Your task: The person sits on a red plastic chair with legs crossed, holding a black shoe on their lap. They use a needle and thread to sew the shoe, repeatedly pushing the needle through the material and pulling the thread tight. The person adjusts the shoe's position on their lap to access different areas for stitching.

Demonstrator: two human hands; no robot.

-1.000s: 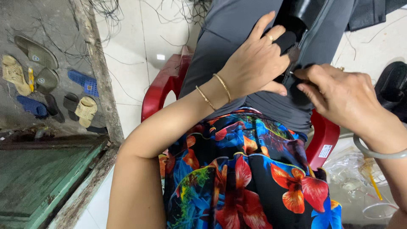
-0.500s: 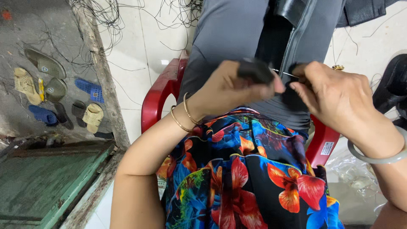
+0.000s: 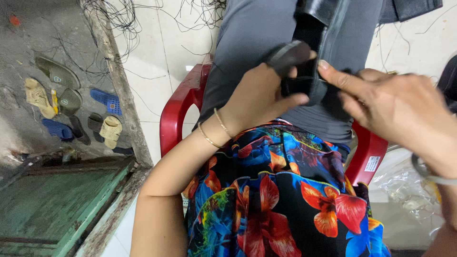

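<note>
My left hand (image 3: 259,97) grips a black leather piece (image 3: 304,71), thumb pressed along its lower edge and fingers wrapped behind a folded flap. My right hand (image 3: 395,107) pinches the same piece from the right, index finger stretched to its edge. The piece rests on grey fabric (image 3: 257,38) spread over a red plastic chair (image 3: 178,112). Two thin gold bangles (image 3: 214,128) circle my left wrist. A pale bangle (image 3: 431,176) sits on my right wrist. My lap is covered by a bright floral garment (image 3: 285,200).
Several sandals (image 3: 71,109) lie on the concrete ground at the left. Dark loose threads (image 3: 124,19) are scattered over the white tiles. A worn green wooden panel (image 3: 43,209) fills the lower left. Clear plastic bags (image 3: 404,190) sit by the chair at the right.
Both hands have come lower in view with the black piece. My left hand shifted from lying over its top to gripping it from the left side, and the flap is now folded.
</note>
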